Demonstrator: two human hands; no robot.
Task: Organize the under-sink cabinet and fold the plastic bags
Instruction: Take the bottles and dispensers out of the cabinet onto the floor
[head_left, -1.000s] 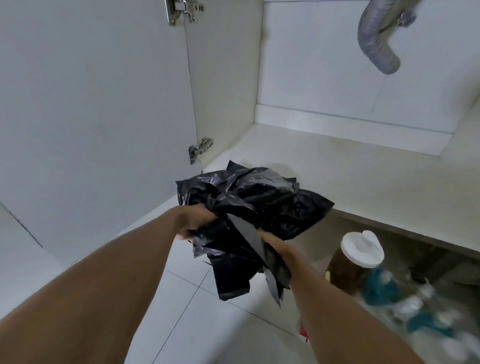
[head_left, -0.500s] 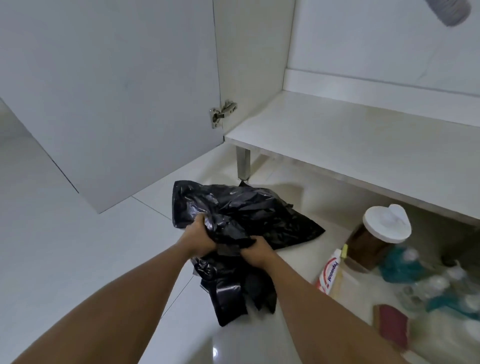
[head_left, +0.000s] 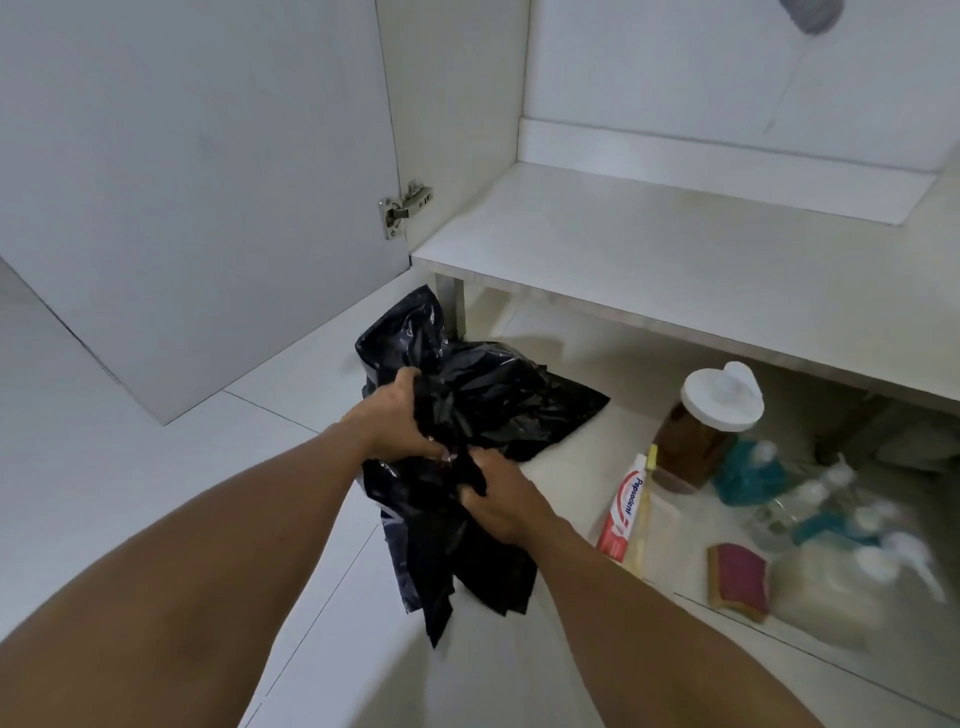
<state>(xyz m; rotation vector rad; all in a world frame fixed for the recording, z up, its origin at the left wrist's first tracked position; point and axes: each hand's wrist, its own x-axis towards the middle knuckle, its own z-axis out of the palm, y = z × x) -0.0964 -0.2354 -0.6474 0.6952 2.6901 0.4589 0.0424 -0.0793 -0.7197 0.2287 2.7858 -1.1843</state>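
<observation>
In both grips (head_left: 395, 421) (head_left: 504, 499), perhaps several bags (head_left: 509, 405)

You see the black plastic bags (head_left: 498, 400) are thin, crinkled and glossy. The cabinet door (head_left: 197, 182) looks smooth and matt; its hinge (head_left: 404, 208) is shiny metal. The floor tiles (head_left: 104, 447) are smooth with a soft shine. The jar lid (head_left: 722, 397) is white matt plastic, the sponge (head_left: 737, 577) looks rough.
</observation>
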